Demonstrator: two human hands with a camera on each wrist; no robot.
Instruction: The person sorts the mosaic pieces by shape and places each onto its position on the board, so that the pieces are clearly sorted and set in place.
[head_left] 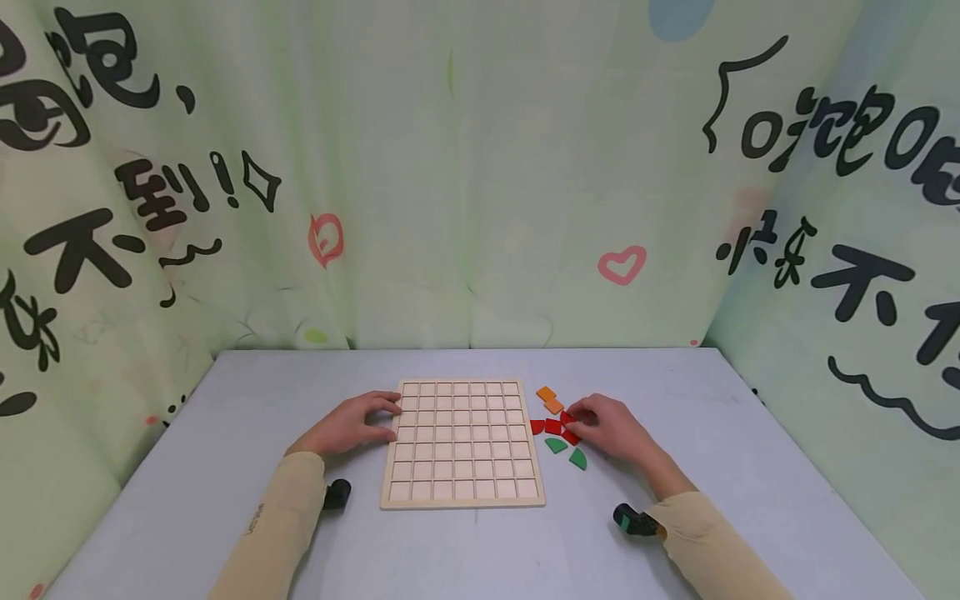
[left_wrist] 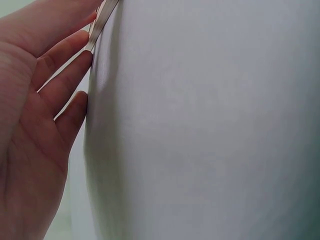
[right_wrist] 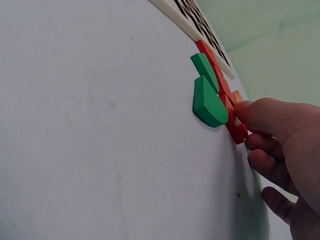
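A pale wooden grid board lies flat on the table. My left hand touches its left edge with fairly straight fingers. Just right of the board lie small flat pieces: red pieces, orange pieces and two green quarter-round pieces. My right hand is over the red ones, and its thumb and forefinger pinch a red piece. In the right wrist view, the thumb partly covers the red pieces, beside the green pieces. The forefinger is mostly hidden there.
The white table runs back to a pale green printed curtain, which also hangs along both sides. A black wrist device is by the left forearm and another by the right.
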